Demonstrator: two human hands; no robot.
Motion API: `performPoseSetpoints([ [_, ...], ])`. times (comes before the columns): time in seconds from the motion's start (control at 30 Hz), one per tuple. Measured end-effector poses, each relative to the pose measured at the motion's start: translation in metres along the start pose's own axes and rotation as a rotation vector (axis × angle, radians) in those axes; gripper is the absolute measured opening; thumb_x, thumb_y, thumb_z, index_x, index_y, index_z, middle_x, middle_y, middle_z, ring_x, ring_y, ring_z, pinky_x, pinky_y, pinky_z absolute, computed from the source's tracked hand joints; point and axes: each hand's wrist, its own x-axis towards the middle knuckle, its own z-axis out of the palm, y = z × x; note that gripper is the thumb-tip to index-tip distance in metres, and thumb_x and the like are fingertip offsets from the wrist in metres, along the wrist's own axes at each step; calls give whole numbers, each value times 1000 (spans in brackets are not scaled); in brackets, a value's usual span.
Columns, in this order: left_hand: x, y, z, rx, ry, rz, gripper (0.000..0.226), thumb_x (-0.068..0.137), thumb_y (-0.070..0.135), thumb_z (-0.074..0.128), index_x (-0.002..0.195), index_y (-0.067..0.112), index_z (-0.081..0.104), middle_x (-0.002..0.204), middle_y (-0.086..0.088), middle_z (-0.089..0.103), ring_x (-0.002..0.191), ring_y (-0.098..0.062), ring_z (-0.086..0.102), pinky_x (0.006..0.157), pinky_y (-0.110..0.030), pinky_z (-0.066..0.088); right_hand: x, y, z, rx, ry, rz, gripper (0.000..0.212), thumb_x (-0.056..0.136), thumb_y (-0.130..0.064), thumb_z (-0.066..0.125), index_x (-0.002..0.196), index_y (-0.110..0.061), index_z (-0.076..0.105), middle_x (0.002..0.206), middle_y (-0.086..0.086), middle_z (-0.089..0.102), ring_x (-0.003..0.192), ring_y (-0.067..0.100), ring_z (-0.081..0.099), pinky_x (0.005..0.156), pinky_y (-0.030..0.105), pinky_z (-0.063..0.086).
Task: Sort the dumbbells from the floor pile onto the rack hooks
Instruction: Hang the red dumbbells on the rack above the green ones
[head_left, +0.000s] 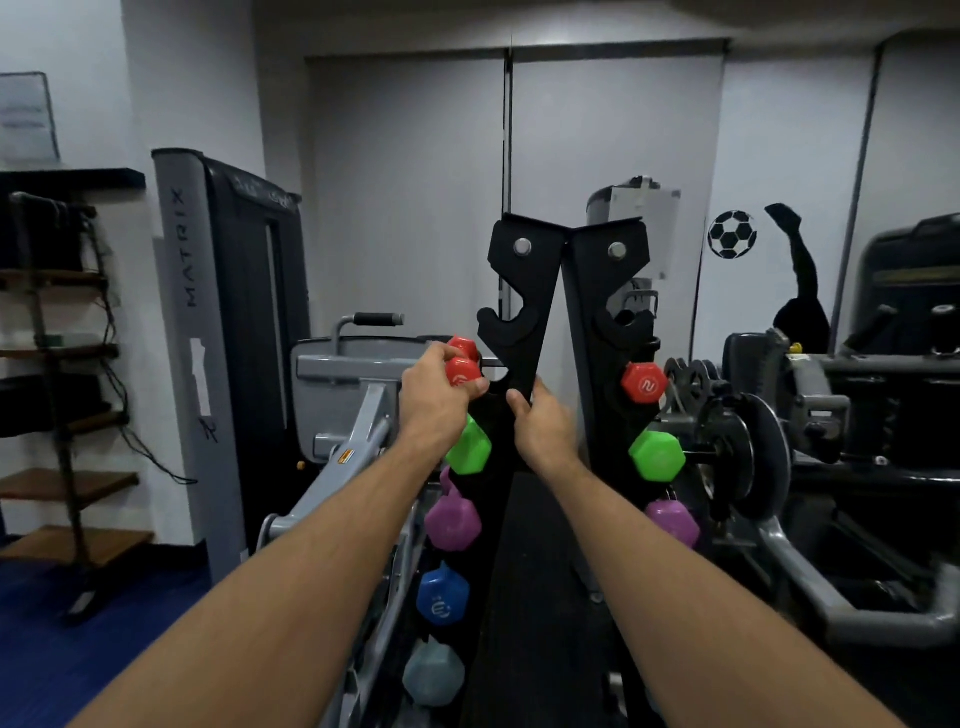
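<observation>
The scene is dim, with a cool bluish cast. Diffuse light falls from above; the far wall is the brightest surface, evenly lit and without glare. Shadows are soft. The black rack loses surface detail in darkness, as does the equipment at the right. Wide-angle distortion bends vertical lines outward near the left and right edges. Slight motion blur softens the whole frame, strongest at the near lower corners and on the shelving at the left.

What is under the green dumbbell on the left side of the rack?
Under the green dumbbell hang a purple dumbbell, then a blue dumbbell, then a pale blue dumbbell, stacked down the rack. Their hooks and far ends are hidden.
</observation>
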Motion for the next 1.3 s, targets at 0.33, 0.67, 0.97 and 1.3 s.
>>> performPoseSetpoints([
  [0.33,17,-7,24,72,-63,27,44,78,21,86,115,20,62,110,-1,69,100,-19,67,92,-43,57,-2,2,-2,40,-35,-27,41,107,-36,50,145,-20,52,118,10,71,112,31,66,92,40,54],
  [0.67,31,-11,30,117,-154,57,47,80,25,85,119,20,60,112,0,66,103,-21,65,93,-46,57,-3,3,-4,81,-67,-33,40,108,-33,48,147,-24,49,114,6,71,107,26,68,90,41,57],
  [0.97,35,-13,25,128,-243,59,50,80,31,84,122,19,60,118,-1,64,106,-20,64,96,-44,57,-3,4,-9,97,-97,-20,42,109,-32,46,150,-22,47,116,6,70,97,18,63,78,29,47],
  [1.3,34,-14,22,0,-312,15,44,82,28,84,115,18,56,109,3,62,101,-14,63,91,-35,56,-1,8,-6,141,-101,-32,42,108,-32,48,150,-27,48,113,5,72,102,22,69,88,40,59],
])
